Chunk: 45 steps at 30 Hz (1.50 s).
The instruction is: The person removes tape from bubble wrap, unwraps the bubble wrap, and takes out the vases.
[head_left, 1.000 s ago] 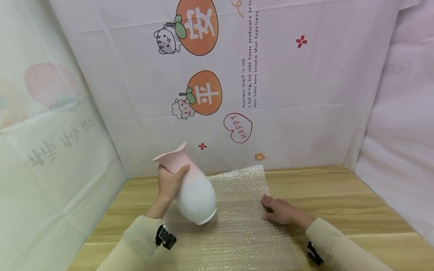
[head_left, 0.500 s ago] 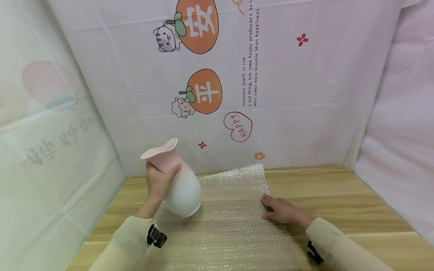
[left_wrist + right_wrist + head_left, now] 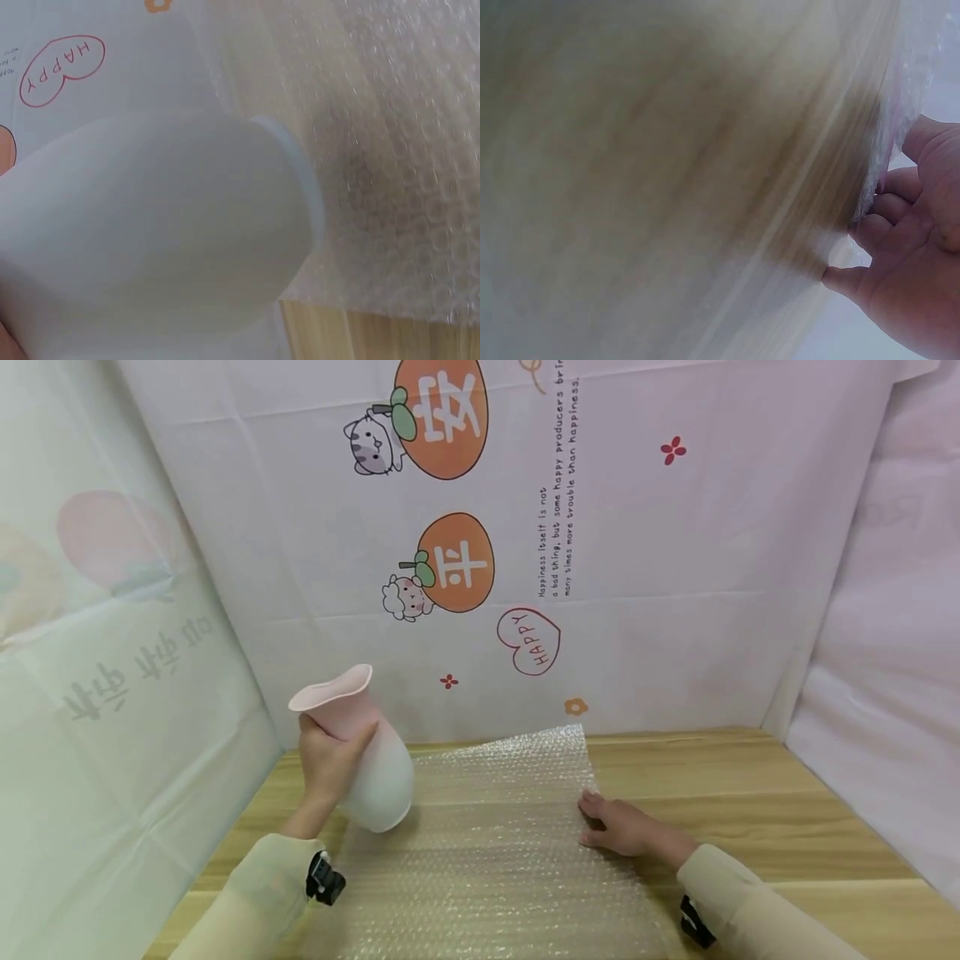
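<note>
A pink-to-white vase with a flared, wavy mouth leans in the head view, its base pointing down and right. My left hand grips its pink neck, thumb along the near side. In the left wrist view the white body of the vase hangs over bubble wrap, with a shadow on the wrap beyond its base. The sheet of bubble wrap lies spread on the table. At the sheet's right edge, my right hand holds the wrap between thumb and curled fingers.
The wood-grain table extends right of the wrap. A white printed cloth hangs as a wall behind, and further cloths close off the left and right sides. The wrap's far edge lifts up near the back wall.
My left hand has carried the vase leftward across the bubble wrap, its mouth turning a little more into view. The right hand keeps its place at the wrap's edge.
</note>
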Each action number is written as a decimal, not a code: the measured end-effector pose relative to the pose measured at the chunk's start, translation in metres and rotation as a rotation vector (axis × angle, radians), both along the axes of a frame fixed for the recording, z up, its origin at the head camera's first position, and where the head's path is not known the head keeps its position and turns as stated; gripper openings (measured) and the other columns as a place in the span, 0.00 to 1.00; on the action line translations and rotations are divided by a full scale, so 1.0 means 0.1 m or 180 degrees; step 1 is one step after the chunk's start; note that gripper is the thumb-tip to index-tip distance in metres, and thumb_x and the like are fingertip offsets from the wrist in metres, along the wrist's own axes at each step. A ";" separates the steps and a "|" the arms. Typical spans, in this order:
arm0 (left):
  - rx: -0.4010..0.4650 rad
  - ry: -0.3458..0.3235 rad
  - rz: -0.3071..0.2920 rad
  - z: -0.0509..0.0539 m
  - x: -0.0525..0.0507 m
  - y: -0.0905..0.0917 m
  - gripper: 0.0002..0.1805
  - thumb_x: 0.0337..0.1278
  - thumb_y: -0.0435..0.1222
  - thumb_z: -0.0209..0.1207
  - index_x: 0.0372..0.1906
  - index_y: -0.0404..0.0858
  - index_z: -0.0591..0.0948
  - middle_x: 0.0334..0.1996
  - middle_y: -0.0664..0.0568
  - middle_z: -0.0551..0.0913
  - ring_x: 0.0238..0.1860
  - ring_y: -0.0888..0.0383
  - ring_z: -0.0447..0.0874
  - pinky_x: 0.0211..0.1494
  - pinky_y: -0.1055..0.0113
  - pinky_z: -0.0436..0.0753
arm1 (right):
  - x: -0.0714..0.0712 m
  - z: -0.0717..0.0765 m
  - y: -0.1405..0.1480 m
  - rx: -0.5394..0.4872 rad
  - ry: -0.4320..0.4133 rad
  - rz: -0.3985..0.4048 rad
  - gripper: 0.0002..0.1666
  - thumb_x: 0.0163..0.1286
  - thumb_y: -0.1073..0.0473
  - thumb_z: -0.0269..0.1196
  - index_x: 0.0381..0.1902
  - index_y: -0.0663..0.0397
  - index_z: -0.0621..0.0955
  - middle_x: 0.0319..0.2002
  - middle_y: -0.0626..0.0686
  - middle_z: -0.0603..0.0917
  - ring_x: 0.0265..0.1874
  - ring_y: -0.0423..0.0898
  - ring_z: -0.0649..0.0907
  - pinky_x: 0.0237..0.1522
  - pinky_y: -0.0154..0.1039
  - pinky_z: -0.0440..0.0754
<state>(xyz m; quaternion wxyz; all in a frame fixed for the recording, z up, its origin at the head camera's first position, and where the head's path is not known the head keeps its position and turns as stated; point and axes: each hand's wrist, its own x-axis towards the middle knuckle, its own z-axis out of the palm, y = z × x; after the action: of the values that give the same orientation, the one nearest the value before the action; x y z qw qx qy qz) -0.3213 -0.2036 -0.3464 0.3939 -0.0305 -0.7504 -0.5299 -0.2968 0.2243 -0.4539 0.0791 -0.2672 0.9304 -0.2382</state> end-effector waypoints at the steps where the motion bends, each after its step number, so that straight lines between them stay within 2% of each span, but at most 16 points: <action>1: -0.0010 0.0017 0.0035 0.00 0.00 -0.02 0.43 0.35 0.37 0.77 0.60 0.30 0.67 0.43 0.43 0.78 0.41 0.54 0.77 0.42 0.68 0.75 | 0.00 0.00 0.00 0.0006 0.0004 -0.0002 0.40 0.70 0.52 0.62 0.66 0.79 0.63 0.68 0.75 0.57 0.68 0.69 0.58 0.65 0.61 0.57; 11: 0.0045 -0.0099 0.0362 -0.01 0.02 -0.31 0.45 0.37 0.40 0.76 0.61 0.31 0.65 0.44 0.45 0.78 0.43 0.57 0.75 0.45 0.71 0.72 | 0.03 0.03 -0.03 0.0002 0.0010 0.0003 0.40 0.69 0.53 0.63 0.65 0.79 0.64 0.67 0.76 0.59 0.68 0.70 0.58 0.65 0.62 0.57; 18: 0.0044 -0.0063 0.0587 -0.04 0.00 -0.47 0.45 0.37 0.40 0.76 0.62 0.30 0.65 0.43 0.43 0.78 0.43 0.54 0.75 0.46 0.70 0.70 | 0.03 0.03 -0.04 0.0024 -0.0039 -0.0041 0.39 0.70 0.54 0.62 0.66 0.78 0.63 0.69 0.74 0.57 0.69 0.68 0.57 0.66 0.60 0.56; 23: 0.0135 -0.0188 0.0771 -0.04 -0.01 -0.58 0.45 0.37 0.43 0.75 0.62 0.32 0.66 0.42 0.43 0.79 0.43 0.52 0.75 0.46 0.67 0.71 | 0.02 0.01 -0.03 0.0022 -0.0062 -0.0052 0.39 0.70 0.54 0.62 0.67 0.78 0.63 0.69 0.74 0.57 0.69 0.68 0.57 0.66 0.60 0.56; 28: 0.0045 -0.0210 0.0818 -0.05 0.00 -0.69 0.46 0.37 0.43 0.75 0.62 0.31 0.65 0.44 0.41 0.78 0.45 0.49 0.75 0.49 0.59 0.71 | 0.02 0.00 -0.03 0.0010 -0.0064 -0.0075 0.39 0.70 0.54 0.62 0.67 0.77 0.64 0.69 0.74 0.57 0.69 0.67 0.57 0.67 0.59 0.56; 32: 0.0042 -0.0232 0.0879 -0.05 -0.01 -0.77 0.47 0.38 0.44 0.75 0.64 0.32 0.64 0.45 0.43 0.77 0.45 0.51 0.75 0.50 0.60 0.71 | 0.03 0.02 -0.03 -0.0025 -0.0017 -0.0051 0.39 0.69 0.54 0.63 0.66 0.79 0.64 0.68 0.75 0.58 0.68 0.69 0.57 0.66 0.60 0.56; 37: 0.0060 -0.0317 0.0949 -0.06 -0.01 -0.84 0.48 0.39 0.45 0.74 0.65 0.34 0.63 0.47 0.43 0.76 0.46 0.50 0.74 0.50 0.57 0.71 | 0.03 0.03 -0.03 -0.0014 0.0000 -0.0036 0.39 0.70 0.54 0.62 0.66 0.80 0.64 0.68 0.75 0.58 0.68 0.69 0.57 0.66 0.60 0.56; 39: 0.0077 -0.0328 0.0977 -0.06 -0.02 -0.87 0.48 0.39 0.46 0.74 0.66 0.35 0.63 0.47 0.44 0.76 0.46 0.51 0.75 0.50 0.58 0.72 | 0.03 0.03 -0.03 0.0004 0.0005 -0.0038 0.39 0.70 0.54 0.62 0.66 0.79 0.63 0.68 0.75 0.57 0.68 0.69 0.57 0.66 0.60 0.56; 45: 0.0106 -0.0384 0.1089 -0.06 -0.02 -0.94 0.46 0.38 0.47 0.73 0.66 0.42 0.65 0.47 0.48 0.77 0.45 0.53 0.75 0.47 0.70 0.71 | 0.04 0.02 -0.03 -0.0008 0.0001 -0.0054 0.39 0.70 0.54 0.62 0.66 0.79 0.64 0.68 0.75 0.58 0.68 0.69 0.58 0.66 0.60 0.56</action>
<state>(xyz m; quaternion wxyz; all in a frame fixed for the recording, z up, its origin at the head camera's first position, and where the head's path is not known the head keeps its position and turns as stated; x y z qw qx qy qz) -0.3229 -0.2977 -0.3521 0.4331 0.1359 -0.7580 -0.4684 -0.2928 0.2215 -0.4516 0.0767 -0.2595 0.9323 -0.2400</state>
